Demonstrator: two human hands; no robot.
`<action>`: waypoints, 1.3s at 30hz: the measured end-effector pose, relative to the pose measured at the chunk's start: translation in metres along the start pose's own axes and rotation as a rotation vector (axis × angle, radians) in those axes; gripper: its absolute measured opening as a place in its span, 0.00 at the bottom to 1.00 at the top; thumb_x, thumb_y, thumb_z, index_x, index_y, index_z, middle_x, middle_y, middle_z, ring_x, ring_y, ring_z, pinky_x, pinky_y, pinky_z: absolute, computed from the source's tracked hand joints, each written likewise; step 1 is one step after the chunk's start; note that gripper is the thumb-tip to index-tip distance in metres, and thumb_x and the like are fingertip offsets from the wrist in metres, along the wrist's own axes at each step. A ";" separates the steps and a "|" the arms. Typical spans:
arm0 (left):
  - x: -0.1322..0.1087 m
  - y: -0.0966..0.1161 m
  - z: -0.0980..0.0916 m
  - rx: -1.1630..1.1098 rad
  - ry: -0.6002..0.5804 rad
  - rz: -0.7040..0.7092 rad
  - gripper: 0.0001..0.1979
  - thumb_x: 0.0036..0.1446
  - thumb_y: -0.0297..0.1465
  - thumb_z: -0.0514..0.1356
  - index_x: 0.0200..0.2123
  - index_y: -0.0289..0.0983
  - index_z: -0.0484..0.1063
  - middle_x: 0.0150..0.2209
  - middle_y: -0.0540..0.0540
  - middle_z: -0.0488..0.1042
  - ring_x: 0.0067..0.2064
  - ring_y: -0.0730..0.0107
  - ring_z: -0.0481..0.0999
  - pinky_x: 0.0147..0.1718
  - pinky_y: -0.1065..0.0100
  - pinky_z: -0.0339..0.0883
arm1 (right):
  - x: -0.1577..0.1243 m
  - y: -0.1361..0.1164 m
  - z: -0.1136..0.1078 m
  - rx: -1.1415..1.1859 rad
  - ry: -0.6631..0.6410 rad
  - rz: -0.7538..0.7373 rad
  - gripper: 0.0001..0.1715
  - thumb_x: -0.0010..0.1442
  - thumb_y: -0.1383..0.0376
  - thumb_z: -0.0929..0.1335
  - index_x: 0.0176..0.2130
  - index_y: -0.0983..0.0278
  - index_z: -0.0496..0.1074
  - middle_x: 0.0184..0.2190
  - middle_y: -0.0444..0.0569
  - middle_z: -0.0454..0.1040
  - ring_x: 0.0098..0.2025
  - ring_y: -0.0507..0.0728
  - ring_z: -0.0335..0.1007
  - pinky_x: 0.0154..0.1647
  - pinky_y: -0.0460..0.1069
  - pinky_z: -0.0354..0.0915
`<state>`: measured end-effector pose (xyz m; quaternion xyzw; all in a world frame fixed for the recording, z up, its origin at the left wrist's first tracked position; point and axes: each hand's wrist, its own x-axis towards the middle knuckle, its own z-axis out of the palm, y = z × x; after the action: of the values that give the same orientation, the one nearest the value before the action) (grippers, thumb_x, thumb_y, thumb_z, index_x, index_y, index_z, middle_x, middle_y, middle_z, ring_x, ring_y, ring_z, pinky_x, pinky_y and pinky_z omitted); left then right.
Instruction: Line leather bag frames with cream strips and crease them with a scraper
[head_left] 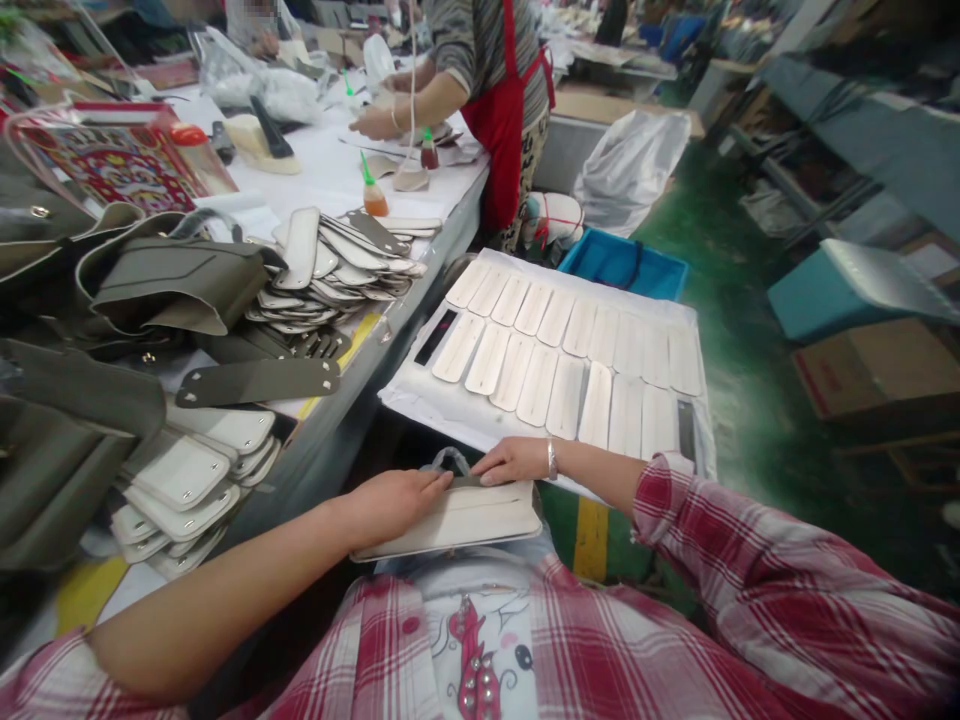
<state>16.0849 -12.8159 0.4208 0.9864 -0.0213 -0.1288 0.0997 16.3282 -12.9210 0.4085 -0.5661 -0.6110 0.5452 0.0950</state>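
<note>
On my lap rests a small handbag (465,522) with a pale, long front piece facing me and a grey loop handle (452,458) on top. My left hand (396,505) grips its upper left edge, fingers pointing toward the handle; the thumb is hidden. At the upper right edge, my right hand (511,461) holds the bag with fingers bent onto it, close to the handle's other end. Past my right hand lies a white-covered board (409,402) bearing two rows of pale, rounded strips (536,378).
To the left, a worktable (457,205) carries grey-green bags (169,270), stacked pale flaps (180,470) and a glue bottle (374,195). Behind the board sits a blue crate (626,265). A co-worker in a red apron (504,130) stands at the table. Cardboard boxes (881,368) are at right.
</note>
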 end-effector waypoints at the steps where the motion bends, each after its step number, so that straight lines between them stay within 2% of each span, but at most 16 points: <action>1: 0.000 0.000 0.001 0.012 0.012 0.012 0.26 0.58 0.23 0.44 0.60 0.32 0.49 0.55 0.36 0.64 0.52 0.61 0.68 0.47 0.66 0.62 | 0.005 -0.003 0.003 0.001 -0.009 -0.011 0.26 0.56 0.56 0.65 0.52 0.65 0.69 0.47 0.47 0.72 0.48 0.55 0.67 0.49 0.44 0.60; 6: -0.009 -0.006 0.003 0.006 0.019 0.020 0.26 0.59 0.24 0.45 0.61 0.36 0.47 0.54 0.37 0.65 0.50 0.62 0.70 0.45 0.65 0.63 | 0.030 -0.027 0.011 -0.035 -0.058 -0.127 0.24 0.59 0.57 0.62 0.53 0.61 0.68 0.52 0.45 0.68 0.52 0.54 0.64 0.54 0.44 0.56; 11: -0.046 -0.023 0.002 -0.039 0.015 -0.037 0.26 0.57 0.24 0.47 0.60 0.37 0.49 0.54 0.38 0.65 0.52 0.63 0.68 0.48 0.66 0.61 | 0.053 -0.050 0.016 -0.063 -0.093 -0.156 0.22 0.59 0.56 0.62 0.51 0.60 0.69 0.50 0.45 0.70 0.51 0.54 0.64 0.54 0.45 0.56; 16: -0.077 -0.031 0.003 -0.027 0.046 -0.063 0.23 0.58 0.24 0.47 0.58 0.36 0.53 0.54 0.40 0.65 0.52 0.64 0.67 0.50 0.67 0.60 | 0.089 -0.072 0.028 -0.102 -0.122 -0.225 0.23 0.58 0.54 0.62 0.47 0.64 0.72 0.43 0.46 0.74 0.43 0.54 0.67 0.47 0.45 0.60; 19: -0.084 -0.031 0.003 -0.018 0.103 -0.078 0.23 0.58 0.24 0.46 0.57 0.36 0.55 0.55 0.41 0.65 0.52 0.66 0.68 0.51 0.68 0.60 | 0.109 -0.087 0.036 -0.096 -0.149 -0.240 0.24 0.58 0.53 0.62 0.46 0.66 0.73 0.38 0.45 0.75 0.36 0.52 0.67 0.41 0.44 0.61; 21: -0.085 -0.030 0.004 -0.006 0.137 -0.085 0.23 0.58 0.23 0.46 0.57 0.35 0.55 0.55 0.42 0.65 0.52 0.67 0.68 0.51 0.69 0.60 | 0.113 -0.090 0.037 -0.054 -0.156 -0.237 0.24 0.58 0.53 0.62 0.45 0.65 0.73 0.36 0.44 0.75 0.34 0.51 0.66 0.39 0.44 0.62; 24: -0.081 -0.027 0.005 0.033 0.166 -0.088 0.22 0.56 0.23 0.47 0.55 0.32 0.59 0.54 0.40 0.66 0.51 0.66 0.69 0.50 0.67 0.62 | 0.096 -0.076 0.030 -0.001 -0.123 -0.222 0.22 0.56 0.54 0.64 0.46 0.64 0.73 0.38 0.44 0.75 0.36 0.51 0.67 0.41 0.44 0.61; 28: -0.070 -0.021 0.001 0.107 0.199 -0.092 0.17 0.54 0.23 0.51 0.48 0.31 0.66 0.49 0.37 0.70 0.47 0.62 0.71 0.49 0.62 0.63 | 0.051 -0.033 0.012 0.035 -0.054 -0.079 0.24 0.56 0.55 0.64 0.49 0.63 0.71 0.43 0.46 0.74 0.41 0.54 0.70 0.43 0.45 0.63; 30: -0.062 -0.013 -0.004 0.141 0.243 -0.098 0.13 0.54 0.24 0.53 0.43 0.32 0.70 0.45 0.38 0.72 0.47 0.60 0.71 0.50 0.58 0.60 | 0.029 -0.019 0.007 -0.014 0.018 -0.011 0.24 0.56 0.55 0.64 0.49 0.61 0.71 0.43 0.46 0.74 0.42 0.55 0.70 0.44 0.46 0.63; 32: -0.051 0.001 -0.008 0.149 0.302 -0.115 0.09 0.55 0.28 0.54 0.38 0.34 0.72 0.45 0.40 0.73 0.49 0.57 0.69 0.51 0.54 0.57 | 0.008 -0.015 0.008 -0.120 0.148 -0.024 0.22 0.55 0.58 0.65 0.49 0.60 0.71 0.44 0.46 0.74 0.45 0.57 0.69 0.47 0.48 0.62; 34: -0.036 0.020 -0.009 0.091 0.354 -0.117 0.09 0.55 0.30 0.55 0.39 0.35 0.70 0.47 0.41 0.71 0.49 0.57 0.67 0.50 0.56 0.58 | -0.015 -0.016 0.019 -0.235 0.374 -0.109 0.21 0.55 0.60 0.65 0.49 0.59 0.71 0.48 0.48 0.71 0.50 0.57 0.65 0.52 0.50 0.59; 37: -0.012 0.055 -0.001 -0.072 0.384 -0.098 0.12 0.55 0.30 0.57 0.43 0.36 0.66 0.45 0.44 0.71 0.46 0.63 0.68 0.44 0.63 0.62 | -0.053 -0.014 0.056 -0.383 0.750 -0.234 0.22 0.58 0.59 0.63 0.51 0.62 0.68 0.51 0.52 0.68 0.53 0.57 0.61 0.56 0.54 0.55; 39: 0.002 0.074 0.008 -0.115 0.390 -0.112 0.09 0.54 0.30 0.58 0.40 0.37 0.66 0.41 0.45 0.71 0.44 0.63 0.68 0.41 0.63 0.62 | -0.072 -0.007 0.088 -0.446 0.877 -0.243 0.21 0.57 0.57 0.64 0.49 0.63 0.67 0.49 0.54 0.69 0.52 0.57 0.62 0.57 0.57 0.52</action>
<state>16.0835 -12.8905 0.4277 0.9850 0.0605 0.0582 0.1510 16.2843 -13.0261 0.4158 -0.6732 -0.6765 0.0975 0.2822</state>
